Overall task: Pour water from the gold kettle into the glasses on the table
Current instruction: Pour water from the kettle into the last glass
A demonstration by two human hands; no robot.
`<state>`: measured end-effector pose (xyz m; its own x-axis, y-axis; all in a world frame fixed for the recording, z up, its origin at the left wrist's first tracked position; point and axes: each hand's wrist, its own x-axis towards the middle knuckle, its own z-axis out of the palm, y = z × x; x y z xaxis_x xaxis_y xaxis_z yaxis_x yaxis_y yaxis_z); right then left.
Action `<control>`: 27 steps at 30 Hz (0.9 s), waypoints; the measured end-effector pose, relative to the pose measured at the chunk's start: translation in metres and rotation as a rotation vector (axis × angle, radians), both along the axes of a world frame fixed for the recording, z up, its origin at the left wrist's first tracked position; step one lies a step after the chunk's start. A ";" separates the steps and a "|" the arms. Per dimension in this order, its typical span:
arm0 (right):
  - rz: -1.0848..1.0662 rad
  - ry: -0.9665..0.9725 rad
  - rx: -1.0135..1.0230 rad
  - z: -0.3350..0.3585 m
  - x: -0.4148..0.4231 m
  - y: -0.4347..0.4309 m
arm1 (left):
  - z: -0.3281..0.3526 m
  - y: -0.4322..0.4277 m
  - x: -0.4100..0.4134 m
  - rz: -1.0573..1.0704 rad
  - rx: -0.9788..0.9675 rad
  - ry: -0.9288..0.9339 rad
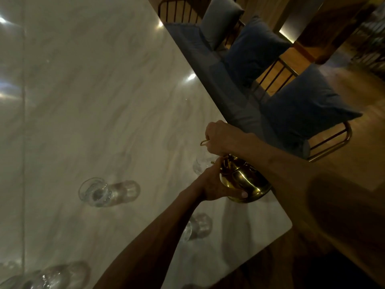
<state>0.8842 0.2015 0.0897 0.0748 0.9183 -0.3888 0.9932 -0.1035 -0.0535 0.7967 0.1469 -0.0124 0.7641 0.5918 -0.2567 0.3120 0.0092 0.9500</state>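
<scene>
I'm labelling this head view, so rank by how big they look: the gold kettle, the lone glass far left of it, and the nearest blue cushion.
Largest: blue cushion, clearly.
Middle: gold kettle, though partly hidden.
Smallest: lone glass; blur makes its margin under the kettle unsure.

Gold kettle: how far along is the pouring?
Done: nothing confirmable; fill levels are blurred. In hand: right hand grips the handle of the shiny round gold kettle, left hand holds its body, beside a clear drinking glass. Left: probably the other glasses.
</scene>
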 end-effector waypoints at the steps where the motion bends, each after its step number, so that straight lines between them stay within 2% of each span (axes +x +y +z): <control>1: 0.000 0.001 -0.001 0.000 0.000 0.000 | 0.000 0.000 0.000 0.003 0.001 -0.001; 27: 0.023 -0.017 -0.007 0.003 -0.005 0.002 | 0.001 0.000 -0.001 0.023 -0.009 -0.007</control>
<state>0.8797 0.2038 0.0927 0.0604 0.9171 -0.3941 0.9960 -0.0811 -0.0361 0.7954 0.1471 -0.0117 0.7521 0.6068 -0.2573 0.3055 0.0251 0.9519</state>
